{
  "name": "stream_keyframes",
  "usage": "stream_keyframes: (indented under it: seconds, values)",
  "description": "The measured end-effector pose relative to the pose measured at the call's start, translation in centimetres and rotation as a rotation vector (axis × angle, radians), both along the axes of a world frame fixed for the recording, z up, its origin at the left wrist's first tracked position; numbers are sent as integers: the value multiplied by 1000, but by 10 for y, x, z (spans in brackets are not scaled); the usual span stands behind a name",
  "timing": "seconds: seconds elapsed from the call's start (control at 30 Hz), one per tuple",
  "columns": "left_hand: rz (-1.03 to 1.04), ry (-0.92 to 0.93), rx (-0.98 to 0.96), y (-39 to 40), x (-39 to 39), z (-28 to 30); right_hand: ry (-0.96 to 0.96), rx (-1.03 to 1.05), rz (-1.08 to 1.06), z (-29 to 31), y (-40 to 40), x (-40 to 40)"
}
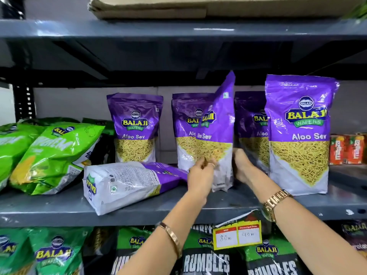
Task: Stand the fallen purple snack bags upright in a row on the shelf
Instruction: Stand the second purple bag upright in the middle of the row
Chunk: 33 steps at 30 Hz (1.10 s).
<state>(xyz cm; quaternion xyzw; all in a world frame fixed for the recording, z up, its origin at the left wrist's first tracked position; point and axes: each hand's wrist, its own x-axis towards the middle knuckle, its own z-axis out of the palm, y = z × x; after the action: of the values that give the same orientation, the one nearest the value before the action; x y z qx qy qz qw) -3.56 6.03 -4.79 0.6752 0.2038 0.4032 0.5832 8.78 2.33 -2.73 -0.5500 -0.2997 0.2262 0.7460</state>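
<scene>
**Both hands on one purple bag**

While the held bag [217,135] stands turned edge-on and tilted at mid-shelf, the left hand [200,175] pinches its lower front and the right hand [241,165] presses flat against its other side, so the grip is clamped on it from both sides. A fallen bag [123,184] lies flat just left, its white back facing up, on the grey shelf [59,211]. Four more purple bags stand upright behind and beside; the front right bag [299,135] reads "BALAJI WAFERS Aloo Sev". Green bags [49,155] lean at left. A price tag [237,236] reads "80" and "40".
</scene>
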Motion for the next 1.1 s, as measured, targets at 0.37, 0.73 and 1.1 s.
stream_keyframes:
  seconds: [0.37, 0.73, 1.1]
  values:
    - [27, -49, -213, 33, 0, 26, -66, 323, -307, -12, -6, 18]
    - [-263, 43, -150, 50, 14, 17, -632, 3, -418, -20, -21, -3]
    - [-178, -62, -142, 75, 5, 13, -331, 159, -211, -15, -26, 8]
